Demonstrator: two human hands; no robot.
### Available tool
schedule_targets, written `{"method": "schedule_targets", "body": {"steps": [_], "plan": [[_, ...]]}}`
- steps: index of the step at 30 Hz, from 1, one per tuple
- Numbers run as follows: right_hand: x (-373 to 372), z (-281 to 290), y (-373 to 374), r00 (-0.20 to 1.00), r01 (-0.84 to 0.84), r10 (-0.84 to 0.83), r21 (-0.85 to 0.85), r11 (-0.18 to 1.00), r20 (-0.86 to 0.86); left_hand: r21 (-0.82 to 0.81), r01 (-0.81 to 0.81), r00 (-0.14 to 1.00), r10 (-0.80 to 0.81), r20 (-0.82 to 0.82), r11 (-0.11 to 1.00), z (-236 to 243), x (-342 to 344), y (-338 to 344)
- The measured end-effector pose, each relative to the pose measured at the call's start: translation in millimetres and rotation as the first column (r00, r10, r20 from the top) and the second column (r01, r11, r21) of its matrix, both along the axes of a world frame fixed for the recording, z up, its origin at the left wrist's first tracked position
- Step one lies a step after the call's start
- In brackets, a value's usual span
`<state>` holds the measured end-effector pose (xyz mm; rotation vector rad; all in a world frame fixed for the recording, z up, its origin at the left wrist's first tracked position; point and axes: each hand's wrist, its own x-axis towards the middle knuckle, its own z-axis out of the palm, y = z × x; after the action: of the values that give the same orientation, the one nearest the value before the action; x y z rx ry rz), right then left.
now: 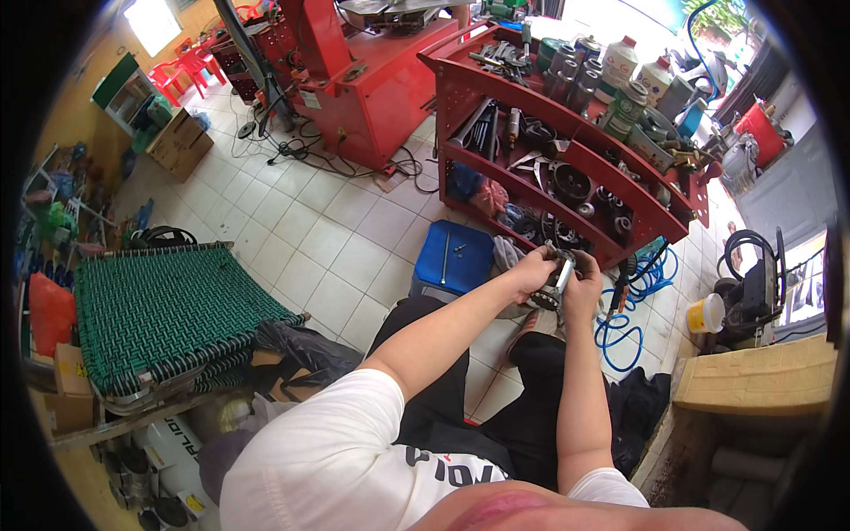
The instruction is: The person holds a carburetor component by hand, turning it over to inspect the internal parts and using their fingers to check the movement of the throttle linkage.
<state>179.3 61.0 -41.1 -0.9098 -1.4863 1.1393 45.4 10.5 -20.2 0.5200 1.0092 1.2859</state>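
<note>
Out in front of my knees, both hands meet at a dark, round metal part (546, 299) with a toothed-looking edge. My left hand (533, 274) grips it from the left, fingers curled. Closed on its other side is my right hand (582, 290), with a bright silver, flat-sided piece (565, 275) between the hands. Whether that piece is joined to the round part, I cannot tell. Left of the hands stands a blue-topped stool (456, 257) bearing a slim metal hand tool (445, 252) and small metal bits. A grey cloth (506, 254) lies beside the stool.
A red tool cart (562, 111), loaded with bottles, cans and tools, stands just beyond my hands. A coiled blue hose (624, 332) lies right. A green woven folding bed (173, 310) is at left. Cables (332, 159) trail by the red machine (372, 97).
</note>
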Motion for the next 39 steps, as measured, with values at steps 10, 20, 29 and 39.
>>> {"method": "schedule_targets", "body": {"steps": [10,20,29,39], "plan": [[-1,-13,10,0.984,0.001,-0.004,0.016,1.0,0.179,-0.089,-0.05,0.998,0.053,0.026,0.995,-28,-1,12],[0,-3,7,0.986,-0.008,0.017,-0.054,0.999,0.163,-0.089,-0.03,0.995,0.039,0.095,0.996,-17,1,5],[2,0,9,0.962,-0.027,0.008,0.065,0.998,0.272,-0.053,-0.053,0.998,0.054,0.026,0.997,-23,1,7],[9,1,12,0.946,-0.108,0.109,-0.019,0.994,0.304,-0.039,-0.016,1.0,0.016,0.008,0.999,-15,-1,4]]}}
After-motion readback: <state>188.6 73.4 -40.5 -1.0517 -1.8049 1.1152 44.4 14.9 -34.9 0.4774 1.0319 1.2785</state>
